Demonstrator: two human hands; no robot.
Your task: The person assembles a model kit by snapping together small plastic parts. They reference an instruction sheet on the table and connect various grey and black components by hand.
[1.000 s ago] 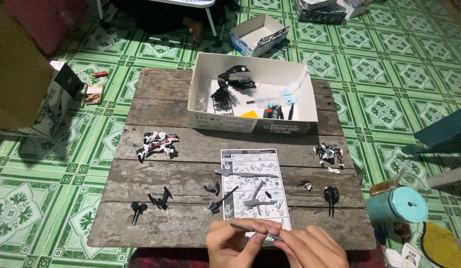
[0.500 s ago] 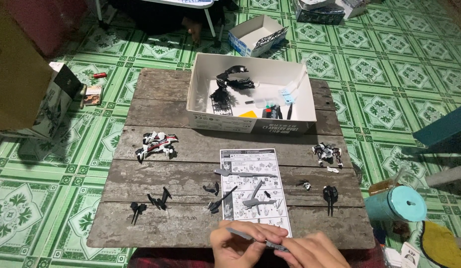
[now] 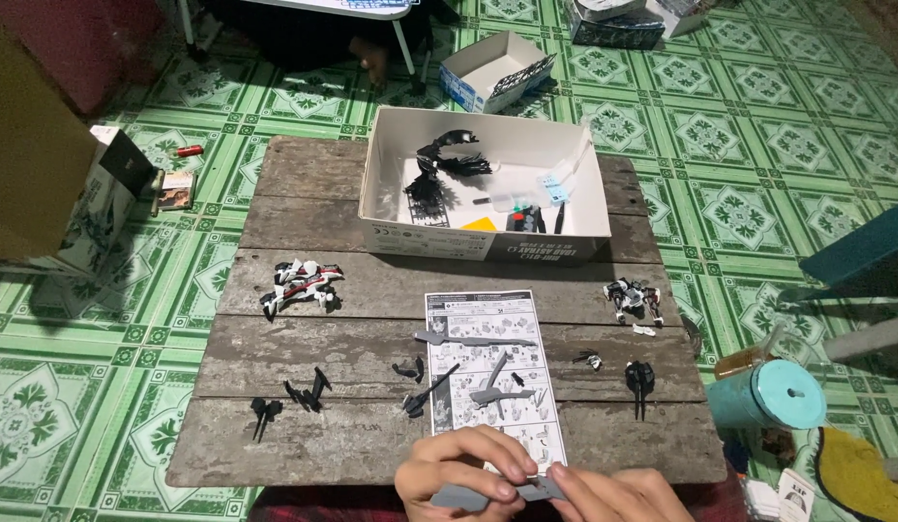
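Both hands are down at the near edge of the wooden table point(image 3: 304, 203): left hand point(image 3: 465, 468) and right hand point(image 3: 608, 493) pinch a long grey plastic part point(image 3: 487, 496) between their fingertips, holding it just below the instruction sheet point(image 3: 487, 372). More grey pieces lie on the sheet, small black parts point(image 3: 307, 393) sit to the left, and an open white box point(image 3: 483, 184) stands further back.

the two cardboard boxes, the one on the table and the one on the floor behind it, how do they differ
The box on the table is larger, sits flat on the wooden planks and holds black part frames and small bags. The box on the floor is smaller, rests on the green tiles at a skewed angle, with one dark frame poking out. Both are white, open-topped cardboard.
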